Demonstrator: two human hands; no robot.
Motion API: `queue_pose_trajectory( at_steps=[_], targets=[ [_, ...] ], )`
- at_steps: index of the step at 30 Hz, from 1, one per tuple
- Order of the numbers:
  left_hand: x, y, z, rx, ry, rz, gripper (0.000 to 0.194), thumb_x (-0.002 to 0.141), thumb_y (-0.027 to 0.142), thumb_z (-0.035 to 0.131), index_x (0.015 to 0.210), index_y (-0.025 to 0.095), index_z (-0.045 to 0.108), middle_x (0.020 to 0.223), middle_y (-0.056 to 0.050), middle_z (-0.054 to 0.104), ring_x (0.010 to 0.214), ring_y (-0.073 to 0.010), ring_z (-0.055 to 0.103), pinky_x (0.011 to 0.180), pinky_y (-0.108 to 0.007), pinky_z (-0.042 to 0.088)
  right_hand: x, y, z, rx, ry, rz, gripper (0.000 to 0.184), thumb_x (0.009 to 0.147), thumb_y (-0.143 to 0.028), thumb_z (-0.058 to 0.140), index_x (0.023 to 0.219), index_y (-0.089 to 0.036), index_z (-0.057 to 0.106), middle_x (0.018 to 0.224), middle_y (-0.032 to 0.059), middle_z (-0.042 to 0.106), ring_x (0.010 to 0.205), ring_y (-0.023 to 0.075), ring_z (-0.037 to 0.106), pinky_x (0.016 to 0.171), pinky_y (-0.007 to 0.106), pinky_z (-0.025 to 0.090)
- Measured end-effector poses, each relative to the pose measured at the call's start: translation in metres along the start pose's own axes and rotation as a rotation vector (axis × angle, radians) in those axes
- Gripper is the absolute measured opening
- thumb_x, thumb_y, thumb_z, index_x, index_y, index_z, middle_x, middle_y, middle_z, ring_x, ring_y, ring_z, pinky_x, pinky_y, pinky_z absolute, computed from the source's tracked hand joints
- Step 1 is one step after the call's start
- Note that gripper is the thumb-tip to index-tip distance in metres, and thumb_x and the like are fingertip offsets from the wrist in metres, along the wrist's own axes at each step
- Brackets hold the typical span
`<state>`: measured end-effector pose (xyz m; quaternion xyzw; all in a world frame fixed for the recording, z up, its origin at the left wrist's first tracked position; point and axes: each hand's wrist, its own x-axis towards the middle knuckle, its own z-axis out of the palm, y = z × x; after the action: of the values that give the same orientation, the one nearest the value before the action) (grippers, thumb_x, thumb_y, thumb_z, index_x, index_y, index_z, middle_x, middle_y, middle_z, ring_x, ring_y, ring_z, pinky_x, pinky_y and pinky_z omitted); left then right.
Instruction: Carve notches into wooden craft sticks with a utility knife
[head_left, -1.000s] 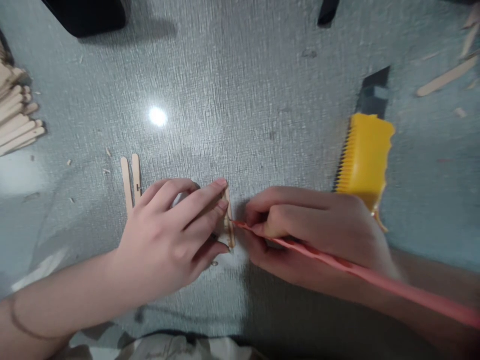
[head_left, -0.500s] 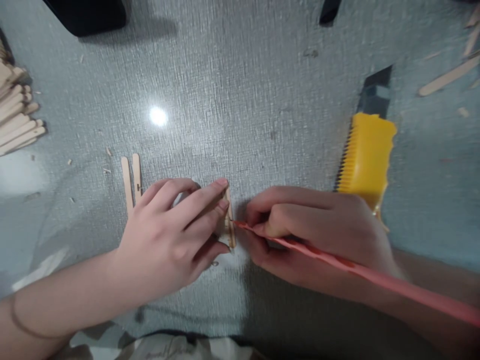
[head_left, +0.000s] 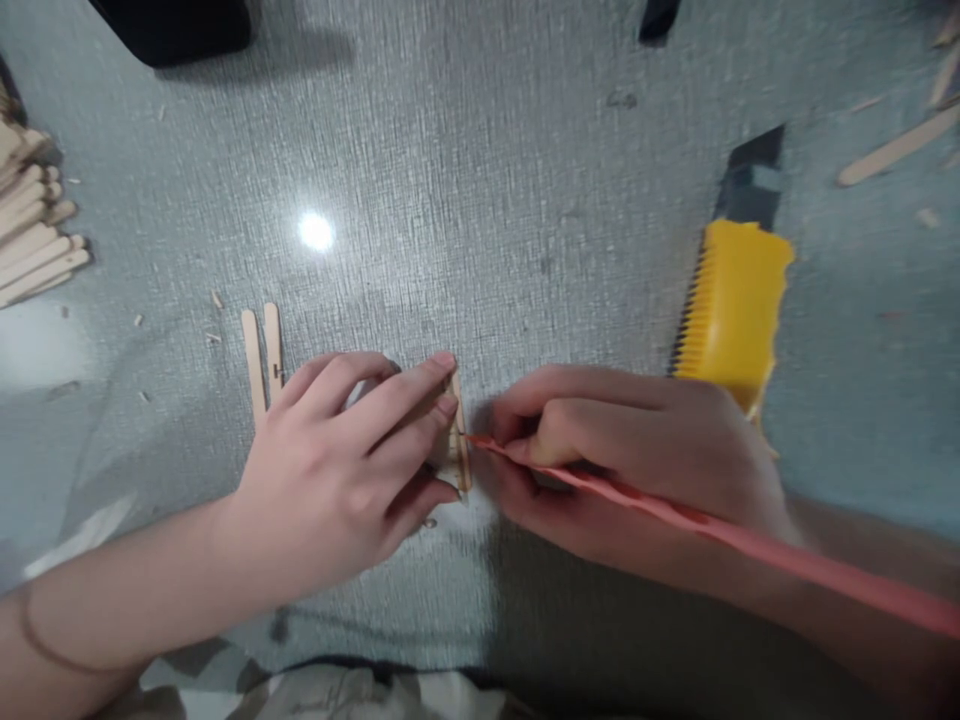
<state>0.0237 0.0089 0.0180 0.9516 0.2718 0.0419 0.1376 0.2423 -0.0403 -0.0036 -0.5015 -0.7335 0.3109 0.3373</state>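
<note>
A heap of pale wooden craft sticks (head_left: pixel 34 235) fans out at the far left of a grey, textured table (head_left: pixel 480 230), below a black, smooth-sided object (head_left: pixel 180 25) at the top edge. Nearer the centre, two flat, round-ended wooden sticks (head_left: pixel 255 365) stand nearly parallel, long axes pointing away from the person, the right one bearing a small dark mark; their near ends disappear behind the left hand (head_left: pixel 322 470).

That hand spreads palm down, its fingers grasping a slim pale wooden stick (head_left: pixel 464 465) flat against the table at centre, fingertips on its upper part and the thumb by its near end. The stick points away from the person, its far end leaning slightly left; it is narrow and light tan, with a short dark mark partway along its length. Something on its left side is mostly hidden.

At right, the fingers of the right hand (head_left: pixel 637 430) are clenched around a long, slender pink pencil-like tool (head_left: pixel 675 514). Its long axis slants from the lower right toward the stick, its reddish tip pointing left at the stick's right edge. Beyond the hand lies a yellow, comb-toothed plastic tool (head_left: pixel 739 310) with a dark blade-like end; another wooden stick (head_left: pixel 892 155) rests at upper right.
</note>
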Motion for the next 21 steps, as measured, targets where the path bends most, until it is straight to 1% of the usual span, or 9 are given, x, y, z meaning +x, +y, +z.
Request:
queue_pose_trajectory(
  at_steps=[4, 11, 18, 21],
  targets=[
    [0.0000, -0.0003, -0.0003, -0.004, 0.003, 0.005, 0.044, 0.089, 0.049, 0.065, 0.120, 0.017, 0.065, 0.137, -0.003, 0.062, 0.105, -0.0277, 0.059, 0.085, -0.046, 0.052, -0.0005, -0.0007, -0.0011, 0.018, -0.001, 0.004, 0.028, 0.079, -0.006, 0.068, 0.068, -0.021, 0.046, 0.079, -0.0056, 0.068, 0.063, 0.0037, 0.063, 0.056, 0.016, 0.049],
    [-0.0013, 0.0001, -0.0010, -0.008, 0.010, 0.003, 0.044, 0.089, 0.050, 0.065, 0.119, 0.017, 0.066, 0.138, -0.002, 0.062, 0.105, -0.0274, 0.058, 0.084, -0.046, 0.052, 0.0002, -0.0005, 0.0003, -0.010, 0.004, -0.027, 0.030, 0.073, -0.002, 0.070, 0.069, -0.020, 0.047, 0.078, -0.0070, 0.066, 0.061, 0.0021, 0.061, 0.055, 0.013, 0.048],
    [-0.0003, 0.0001, 0.0007, -0.009, 0.016, 0.000, 0.045, 0.088, 0.050, 0.066, 0.118, 0.016, 0.066, 0.137, -0.003, 0.062, 0.105, -0.0279, 0.059, 0.083, -0.047, 0.052, -0.0001, -0.0018, 0.0000, -0.004, -0.022, 0.000, 0.028, 0.078, -0.004, 0.067, 0.071, -0.022, 0.048, 0.079, -0.0060, 0.067, 0.060, 0.0058, 0.062, 0.052, 0.018, 0.049],
    [-0.0001, -0.0006, 0.0006, -0.007, 0.015, 0.007, 0.046, 0.089, 0.051, 0.065, 0.119, 0.017, 0.066, 0.137, -0.004, 0.062, 0.105, -0.0280, 0.059, 0.084, -0.048, 0.053, 0.0000, -0.0025, 0.0006, -0.008, -0.007, 0.011, 0.029, 0.080, -0.006, 0.067, 0.070, -0.022, 0.046, 0.080, -0.0056, 0.068, 0.061, 0.0065, 0.062, 0.052, 0.019, 0.050]
  ],
)
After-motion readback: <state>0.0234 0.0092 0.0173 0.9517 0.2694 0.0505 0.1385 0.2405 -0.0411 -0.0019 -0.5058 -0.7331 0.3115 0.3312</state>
